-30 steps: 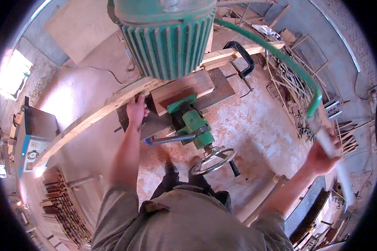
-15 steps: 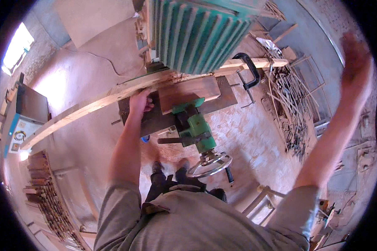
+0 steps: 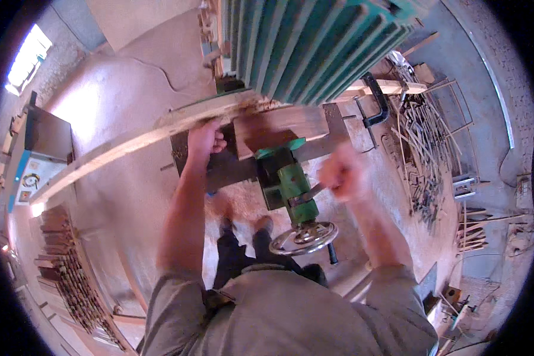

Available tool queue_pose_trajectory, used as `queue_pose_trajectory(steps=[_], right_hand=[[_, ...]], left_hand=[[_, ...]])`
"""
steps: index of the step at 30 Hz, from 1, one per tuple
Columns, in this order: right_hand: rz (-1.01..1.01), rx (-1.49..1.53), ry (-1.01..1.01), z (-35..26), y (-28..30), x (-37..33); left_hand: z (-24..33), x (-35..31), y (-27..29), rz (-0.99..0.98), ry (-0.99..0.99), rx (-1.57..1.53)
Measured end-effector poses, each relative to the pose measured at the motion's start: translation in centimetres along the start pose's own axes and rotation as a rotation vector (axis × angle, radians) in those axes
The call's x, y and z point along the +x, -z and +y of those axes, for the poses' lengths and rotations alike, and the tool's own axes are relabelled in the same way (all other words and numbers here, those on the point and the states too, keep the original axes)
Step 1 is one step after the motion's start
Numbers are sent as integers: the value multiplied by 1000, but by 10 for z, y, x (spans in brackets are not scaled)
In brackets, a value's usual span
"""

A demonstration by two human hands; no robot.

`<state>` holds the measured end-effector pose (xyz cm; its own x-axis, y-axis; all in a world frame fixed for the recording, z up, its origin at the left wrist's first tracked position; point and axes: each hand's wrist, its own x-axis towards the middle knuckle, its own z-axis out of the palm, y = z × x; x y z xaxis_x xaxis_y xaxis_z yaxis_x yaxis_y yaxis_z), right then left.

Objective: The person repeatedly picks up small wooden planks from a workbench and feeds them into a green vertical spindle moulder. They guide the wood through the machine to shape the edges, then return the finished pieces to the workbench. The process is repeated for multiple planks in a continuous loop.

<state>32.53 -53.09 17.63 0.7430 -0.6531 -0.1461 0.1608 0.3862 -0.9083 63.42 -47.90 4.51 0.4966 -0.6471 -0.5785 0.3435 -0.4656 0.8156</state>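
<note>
A reddish-brown wooden block (image 3: pixel 279 126) lies on the dark machine table (image 3: pixel 234 171), between a long pale beam (image 3: pixel 142 135) and the green pad of a screw clamp (image 3: pixel 291 178). My left hand (image 3: pixel 205 141) is left of the block, against the beam, its fingers curled; whatever they may enclose is hidden. My right hand (image 3: pixel 344 173), smeared by motion, is closed around the end of the clamp's metal lever (image 3: pixel 314 191). Below the clamp sits a shiny handwheel (image 3: pixel 304 238). Wood chips (image 3: pixel 252 107) lie along the beam, under the ribbed green machine housing (image 3: pixel 314 47).
A black C-clamp (image 3: pixel 378 101) grips the beam's right part. Thin wood strips (image 3: pixel 424 142) are heaped on the floor at the right. A grey-and-blue cabinet (image 3: pixel 44 139) stands at the left, with stacked wooden pieces (image 3: pixel 71 267) nearer me.
My right hand has come down from the far right to the clamp. Its lever has swung from the left side to the right. My left hand stays beside the block; the view has shifted slightly.
</note>
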Motion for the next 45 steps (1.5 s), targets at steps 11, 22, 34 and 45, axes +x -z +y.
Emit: queue_pose_trajectory(steps=[11,22,34,45], right_hand=[[921,-496,42,61,108,-51],[1359,-222,-133,119,98,-236],[1358,-191,72,98,36,-264],[566,-390,254,123,-115,-294]], left_hand=[[6,29,9,-202,88,-198],[-27,6,270,51,-22,-320],[-32,-126,299,-49,-638,-462],[-144,-306,5,-627,261,-634]])
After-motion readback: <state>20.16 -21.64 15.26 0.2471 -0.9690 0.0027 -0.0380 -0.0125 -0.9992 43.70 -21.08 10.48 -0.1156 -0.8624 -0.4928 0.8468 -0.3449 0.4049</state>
